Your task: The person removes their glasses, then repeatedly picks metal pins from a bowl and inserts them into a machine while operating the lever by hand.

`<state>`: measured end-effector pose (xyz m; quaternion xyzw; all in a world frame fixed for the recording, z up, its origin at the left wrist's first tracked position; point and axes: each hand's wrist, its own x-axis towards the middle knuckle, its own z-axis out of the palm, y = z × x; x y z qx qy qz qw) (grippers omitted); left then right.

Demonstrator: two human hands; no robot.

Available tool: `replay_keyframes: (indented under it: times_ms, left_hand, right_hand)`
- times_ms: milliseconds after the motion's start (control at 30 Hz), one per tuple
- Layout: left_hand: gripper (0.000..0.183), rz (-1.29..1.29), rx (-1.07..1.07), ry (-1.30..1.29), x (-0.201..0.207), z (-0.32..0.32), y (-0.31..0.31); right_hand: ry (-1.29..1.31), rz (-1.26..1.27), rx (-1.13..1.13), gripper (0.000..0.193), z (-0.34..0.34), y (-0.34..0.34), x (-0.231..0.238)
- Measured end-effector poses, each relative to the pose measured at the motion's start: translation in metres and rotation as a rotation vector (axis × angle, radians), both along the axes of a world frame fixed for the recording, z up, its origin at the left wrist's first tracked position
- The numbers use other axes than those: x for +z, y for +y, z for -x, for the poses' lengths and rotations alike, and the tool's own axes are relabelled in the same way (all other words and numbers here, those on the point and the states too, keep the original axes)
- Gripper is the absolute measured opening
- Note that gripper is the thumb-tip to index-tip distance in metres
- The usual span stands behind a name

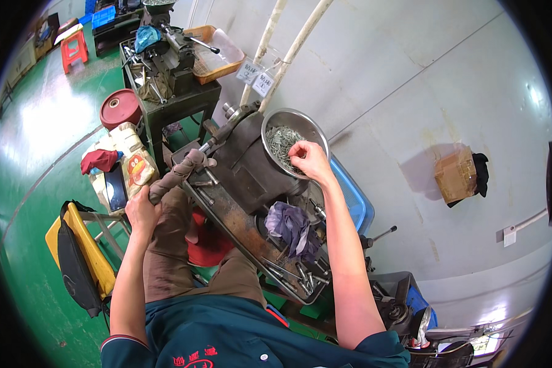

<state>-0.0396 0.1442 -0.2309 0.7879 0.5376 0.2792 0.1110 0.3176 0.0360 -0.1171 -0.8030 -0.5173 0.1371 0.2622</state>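
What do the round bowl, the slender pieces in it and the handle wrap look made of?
Round bowl: likely stainless steel, smooth; bright, reflective wall.
Slender pieces: probably metal, silvery; small glints.
Handle wrap: cloth or tape, matte brownish; spiral turns. Core hidden.

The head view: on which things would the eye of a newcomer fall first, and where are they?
Probably first the shiny steel bowl, upper centre, where the right hand reaches among small metal pieces. Next, the brown-wrapped lever left of centre, its lower end in the left hand. The bright yellow seat at lower left also stands out against the green floor.
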Motion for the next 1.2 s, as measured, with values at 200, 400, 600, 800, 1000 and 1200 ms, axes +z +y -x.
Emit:
replay_keyframes:
  times_ms: [200,400,600,800,1000,1200]
  left_hand:
    - [0.024,0.056,-0.001,-0.003,0.0,0.001,0.001]
    - [0.024,0.053,-0.006,-0.003,0.001,0.001,0.001]
    - [0.024,0.054,-0.001,0.009,0.0,0.001,0.001]
    - [0.017,-0.007,0.005,0.001,0.0,0.0,0.0]
    - [0.017,-0.006,0.002,0.006,0.001,0.0,0.0]
    - [0.017,-0.013,0.003,-0.009,-0.002,0.0,0.001]
  right_hand:
    - [0.002,0.011,0.011,0.015,0.0,0.001,0.0]
    - [0.023,0.008,0.005,0.016,-0.003,0.001,-0.003]
    - [-0.002,0.022,0.001,0.015,0.003,0.001,0.001]
    - [-0.002,0.027,0.014,0.015,0.003,0.001,0.002]
    - [-0.005,0.08,0.004,0.015,0.006,0.002,0.005]
    - [-0.061,0.115,0.046,0.014,0.01,0.002,0.009]
